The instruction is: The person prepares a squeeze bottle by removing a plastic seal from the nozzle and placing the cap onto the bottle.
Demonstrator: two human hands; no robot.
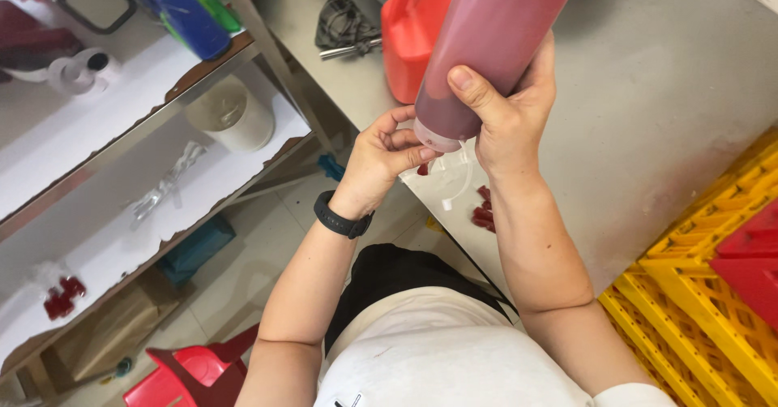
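Translucent plastic squeeze bottle of dark red sauce, inverted, long axis tilted up-right; right hand wrapped round lower body; left hand pinching cap end from lower left.

Squeeze bottle: dark red contents, translucent cap. Jug: red-orange. Crate: yellow lattice. Wristband: black. Stool: red. Counter: grey.

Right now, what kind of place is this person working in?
Probably a commercial kitchen or food-prep room: a steel counter, yellow plastic crates and storage shelves, with the right hand holding a red sauce bottle.
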